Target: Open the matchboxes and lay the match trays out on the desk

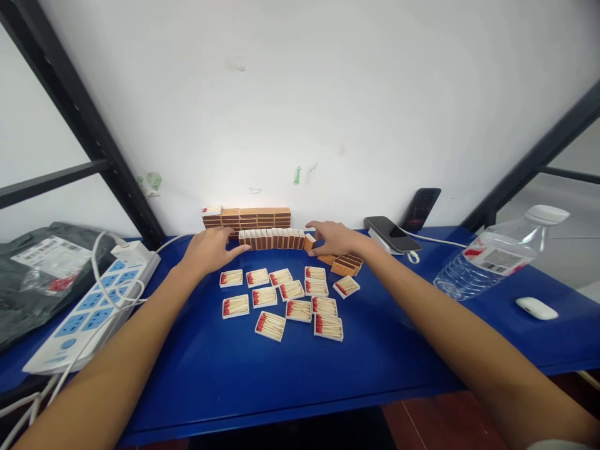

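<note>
Blue table [262,381], front edge along the bottom of the frame. Thirteen loose matchbox trays [270,325] of red-tipped matches scattered mid-frame, in front of the hands. Power strip [70,325] lower left, white cable looped over it, dark plastic bag [28,306] with a label beyond. Small white case [537,308] at right, clear water bottle [497,256] behind it.

Center: row of upright matchboxes [272,240], white tops, brown striker sides. Left hand [206,251] at its left end — thumb and fingers apart, nothing gripped. Right hand [338,239] at the right end, thumb and fingers around an orange box [309,242]; can't tell if it's gripping. More orange matchboxes [344,267] lean beneath the right wrist, partly blocked by it.

Behind the row: stacked matchboxes [262,219] against the wall, lower left part hidden by the left hand. A filled tray [212,210] on top, left end. Right of center, flat phone [396,234], another phone [422,209] propped behind — then white wall [375,94], black metal frame [75,100] at upper left.
</note>
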Demonstrator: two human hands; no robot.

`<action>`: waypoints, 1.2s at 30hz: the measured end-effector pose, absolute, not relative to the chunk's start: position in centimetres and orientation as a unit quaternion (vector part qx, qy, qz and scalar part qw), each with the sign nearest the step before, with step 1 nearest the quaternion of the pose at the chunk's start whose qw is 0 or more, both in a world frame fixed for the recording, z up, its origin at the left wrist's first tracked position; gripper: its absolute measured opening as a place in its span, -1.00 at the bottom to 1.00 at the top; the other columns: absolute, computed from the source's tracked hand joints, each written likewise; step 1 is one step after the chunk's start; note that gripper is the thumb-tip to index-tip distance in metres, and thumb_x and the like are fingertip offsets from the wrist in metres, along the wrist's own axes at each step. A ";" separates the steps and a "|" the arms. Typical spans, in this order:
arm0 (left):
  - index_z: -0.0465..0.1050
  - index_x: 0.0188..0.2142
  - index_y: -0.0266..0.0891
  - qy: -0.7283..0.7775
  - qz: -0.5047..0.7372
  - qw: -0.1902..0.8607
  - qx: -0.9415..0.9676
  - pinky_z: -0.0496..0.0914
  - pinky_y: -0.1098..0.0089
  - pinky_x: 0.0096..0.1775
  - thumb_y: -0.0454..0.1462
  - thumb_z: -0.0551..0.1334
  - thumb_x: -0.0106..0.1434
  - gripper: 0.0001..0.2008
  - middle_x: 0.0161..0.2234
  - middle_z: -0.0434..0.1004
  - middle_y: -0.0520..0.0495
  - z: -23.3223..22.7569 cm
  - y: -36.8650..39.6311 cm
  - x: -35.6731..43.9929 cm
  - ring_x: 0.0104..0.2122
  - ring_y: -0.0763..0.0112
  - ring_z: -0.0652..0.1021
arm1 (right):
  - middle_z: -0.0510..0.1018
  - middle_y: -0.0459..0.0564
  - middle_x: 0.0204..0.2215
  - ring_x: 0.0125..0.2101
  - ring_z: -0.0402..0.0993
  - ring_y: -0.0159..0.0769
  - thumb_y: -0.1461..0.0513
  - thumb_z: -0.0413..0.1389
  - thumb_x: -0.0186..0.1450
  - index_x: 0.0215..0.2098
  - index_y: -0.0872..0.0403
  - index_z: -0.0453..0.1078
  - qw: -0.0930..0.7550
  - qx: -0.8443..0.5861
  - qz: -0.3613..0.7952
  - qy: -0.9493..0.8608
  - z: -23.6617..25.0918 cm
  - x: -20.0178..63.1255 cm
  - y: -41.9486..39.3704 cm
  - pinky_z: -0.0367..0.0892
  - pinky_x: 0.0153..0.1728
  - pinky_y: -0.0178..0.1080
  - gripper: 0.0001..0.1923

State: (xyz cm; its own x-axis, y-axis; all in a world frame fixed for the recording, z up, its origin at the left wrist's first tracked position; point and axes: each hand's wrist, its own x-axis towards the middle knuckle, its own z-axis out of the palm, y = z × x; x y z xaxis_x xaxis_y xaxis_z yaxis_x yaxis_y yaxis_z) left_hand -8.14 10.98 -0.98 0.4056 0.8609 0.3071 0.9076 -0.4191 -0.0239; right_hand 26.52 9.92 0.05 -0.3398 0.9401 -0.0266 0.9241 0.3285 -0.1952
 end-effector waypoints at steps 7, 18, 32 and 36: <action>0.57 -0.24 -0.22 -0.521 -0.111 0.083 -0.842 0.42 0.23 -0.28 0.10 0.15 0.42 -0.54 -0.19 0.68 -0.20 -1.4 11.0 -8.0 -0.19 0.04 0.64 | 0.65 0.10 -0.13 -0.16 0.58 -0.03 0.07 0.38 0.23 0.26 0.05 0.37 0.061 -0.568 0.086 -0.816 -0.2 25.8 11.4 0.35 -0.21 -0.14 -0.31; 0.60 -0.29 -0.21 -0.532 -0.105 0.075 -0.837 0.43 0.22 -0.25 0.04 0.16 0.42 -0.59 -0.19 0.69 -0.21 -1.3 11.2 -8.2 -0.19 0.05 0.64 | 0.65 0.07 -0.17 -0.22 0.56 -0.09 0.05 0.36 0.26 -0.09 0.08 0.50 0.103 -0.528 0.079 -0.839 -1.8 24.4 13.7 0.31 -0.28 -0.19 -0.63; 0.64 -0.28 -0.16 -0.583 -0.085 0.073 -0.805 0.45 0.22 -0.22 0.08 0.13 0.40 -0.54 -0.26 0.71 -0.22 -1.6 12.1 -9.3 -0.23 0.04 0.65 | 0.59 0.34 0.06 0.01 0.56 0.16 -0.09 0.23 0.38 0.19 0.14 0.29 0.116 -0.583 0.055 -0.802 -2.3 21.2 13.0 0.42 -0.11 -0.03 -0.37; 0.63 -0.27 -0.16 -0.588 -0.082 0.088 -0.800 0.45 0.22 -0.23 0.06 0.11 0.41 -0.55 -0.23 0.71 -0.22 -1.7 12.3 -9.5 -0.20 0.01 0.65 | 0.61 0.35 0.03 -0.02 0.58 0.16 -0.06 0.27 0.36 0.22 0.16 0.20 0.139 -0.596 0.050 -0.790 -2.7 20.6 13.1 0.42 -0.14 -0.05 -0.32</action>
